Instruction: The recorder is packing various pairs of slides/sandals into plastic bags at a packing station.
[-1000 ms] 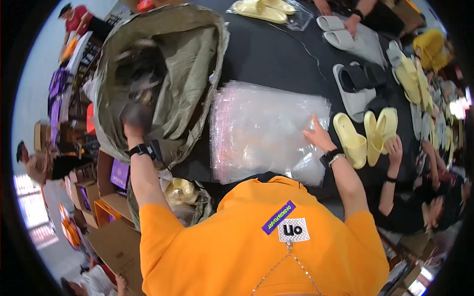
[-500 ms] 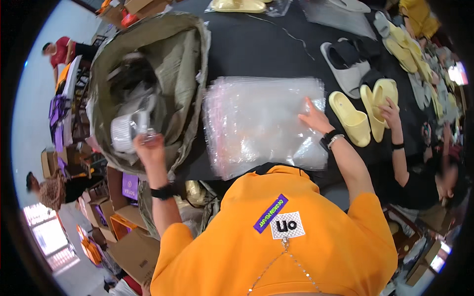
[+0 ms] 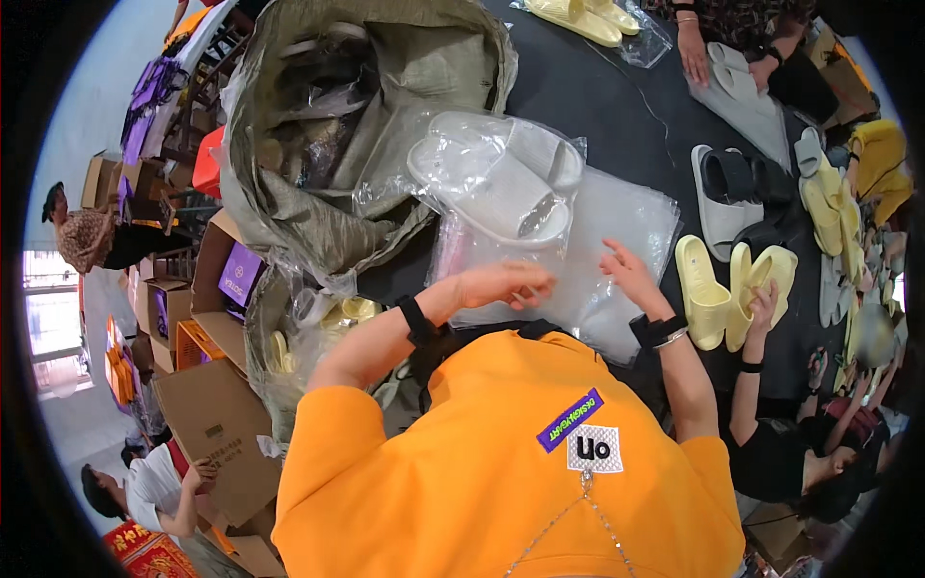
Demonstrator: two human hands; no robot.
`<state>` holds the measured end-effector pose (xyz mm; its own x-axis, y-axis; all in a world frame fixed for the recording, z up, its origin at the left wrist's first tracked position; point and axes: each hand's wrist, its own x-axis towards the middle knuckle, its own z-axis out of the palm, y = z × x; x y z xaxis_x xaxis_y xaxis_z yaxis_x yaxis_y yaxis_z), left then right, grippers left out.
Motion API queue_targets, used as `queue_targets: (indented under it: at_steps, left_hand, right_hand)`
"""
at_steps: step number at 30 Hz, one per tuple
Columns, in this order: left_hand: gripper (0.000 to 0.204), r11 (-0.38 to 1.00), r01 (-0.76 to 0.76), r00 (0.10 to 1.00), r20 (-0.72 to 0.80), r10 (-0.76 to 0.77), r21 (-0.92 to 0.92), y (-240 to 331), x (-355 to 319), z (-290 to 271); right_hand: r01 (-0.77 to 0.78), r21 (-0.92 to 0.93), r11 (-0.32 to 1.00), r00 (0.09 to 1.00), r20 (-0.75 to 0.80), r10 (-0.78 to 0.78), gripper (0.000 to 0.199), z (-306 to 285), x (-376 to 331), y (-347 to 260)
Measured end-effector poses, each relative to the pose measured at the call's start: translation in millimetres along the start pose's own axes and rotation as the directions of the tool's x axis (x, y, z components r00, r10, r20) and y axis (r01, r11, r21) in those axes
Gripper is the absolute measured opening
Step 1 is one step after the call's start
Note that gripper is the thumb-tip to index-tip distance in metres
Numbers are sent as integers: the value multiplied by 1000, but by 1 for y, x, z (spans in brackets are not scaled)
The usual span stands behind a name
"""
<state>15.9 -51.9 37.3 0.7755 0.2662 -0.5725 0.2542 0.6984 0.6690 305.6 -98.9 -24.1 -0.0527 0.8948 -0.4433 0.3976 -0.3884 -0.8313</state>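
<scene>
wrapped white slippers are now resting on my stack of clear bags.
my left hand, at the mouth of the sack half a second ago, is now hanging over the stack's near part, fingers loosely bent, gripping nothing i can see. my right hand, flatter on the stack earlier, is now curling its fingers slightly apart, also holding nothing visible. the wrapper's left end is overlapping the sack's rim, crowding that side; dark tabletop is stretching away beyond the slippers, while yellow slippers are narrowing the right. the white pair's long axis is running left to right, slanting toward me, toes pointing right.
</scene>
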Motion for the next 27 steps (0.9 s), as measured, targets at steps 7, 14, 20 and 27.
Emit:
queue_targets:
  at_steps: [7,14,20,27]
  left_hand:
    - [36,670,-303,215,-637,740,677,64,-44,-72]
    - [42,849,-31,134,-840,527,528,26,-66,-204]
    - [21,860,-480,575,-679,457,173,65,-86,-129]
    - [34,467,-701,681,-312,663,-539,53,-102,-53]
  right_hand:
    - [-166,134,977,974,175,142,53,20,-6,-24]
    - [-229,294,928,954,259,153,60,34,10,-30]
    - [-260,378,889,954,240,178,53,44,23,-27]
    - [-117,475,872,993,65,98,33,-2,-6,-20]
